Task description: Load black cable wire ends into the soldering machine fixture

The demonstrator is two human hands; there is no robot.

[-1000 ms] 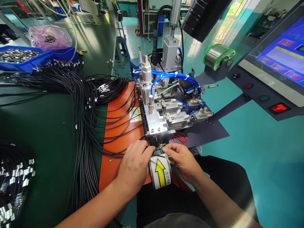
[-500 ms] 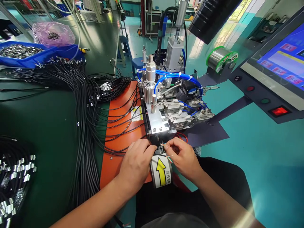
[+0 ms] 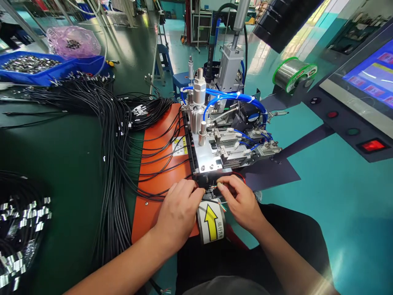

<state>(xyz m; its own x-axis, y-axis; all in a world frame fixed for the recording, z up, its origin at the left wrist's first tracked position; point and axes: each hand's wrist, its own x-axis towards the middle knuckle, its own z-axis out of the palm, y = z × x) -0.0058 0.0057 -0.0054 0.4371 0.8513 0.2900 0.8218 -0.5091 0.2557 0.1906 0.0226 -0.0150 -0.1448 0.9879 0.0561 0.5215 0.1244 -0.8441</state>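
My left hand [image 3: 179, 209] is closed at the front of the wire-processing machine [image 3: 208, 155], its thumb and forefinger pinching a black cable beside a small dark fixture [image 3: 210, 196]. The fingertips partly hide that cable. My right hand [image 3: 241, 198] is closed just right of the fixture, thumb and forefinger pinched at the thin coloured wires [image 3: 213, 187] that come out of the cable's end. Below, a second black cable end with fanned coloured wires [image 3: 223, 207] lies across the top of a white curved guide [image 3: 211, 223] with a yellow arrow.
Several black cables run over the orange plate [image 3: 150, 162] from a thick bundle [image 3: 110, 184] on the green table [image 3: 70, 164]. A blue tray [image 3: 27, 76] of small metal parts stands far left. At right are a solder wire spool [image 3: 291, 76] and a control screen [image 3: 374, 78].
The view has shifted slightly, moving the scene a little to the right. My right fingertips have shifted slightly near the thin wires; my left hand keeps its place at the fixture.
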